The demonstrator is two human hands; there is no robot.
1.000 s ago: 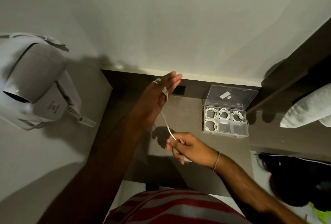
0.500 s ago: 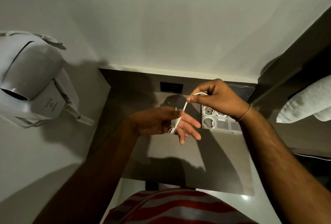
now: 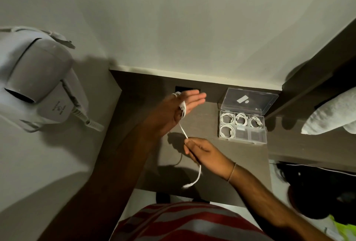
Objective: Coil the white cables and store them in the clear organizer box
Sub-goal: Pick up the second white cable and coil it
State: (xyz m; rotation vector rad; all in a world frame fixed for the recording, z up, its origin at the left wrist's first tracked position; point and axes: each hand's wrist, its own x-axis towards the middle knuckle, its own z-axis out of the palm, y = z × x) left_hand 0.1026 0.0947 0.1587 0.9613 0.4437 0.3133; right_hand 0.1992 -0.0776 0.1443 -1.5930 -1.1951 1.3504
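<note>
Dim brown surface (image 3: 248,156) under a pale wall. The left hand (image 3: 173,113), fingers straight, carries the white cable (image 3: 183,130) wound round them. The right hand (image 3: 204,154), up by the box (image 3: 256,135) a moment ago, now pinches the cable nearer, with a short tail left, so the coil looks nearly done. Print on the hair dryer (image 3: 36,74) is unreadable.

Cable (image 3: 182,130) white. Box (image 3: 243,141) clear, coils (image 3: 227,119) inside white too. Shirt (image 3: 183,221) red with pale grey stripes. Hair dryer (image 3: 38,78) light grey. Desk (image 3: 221,154) grey-brown, wall (image 3: 192,28) off-white, socket (image 3: 187,89) black. Towel (image 3: 331,113) white. Bag (image 3: 317,188) black; scrap (image 3: 343,228) in the corner yellow-green.
</note>
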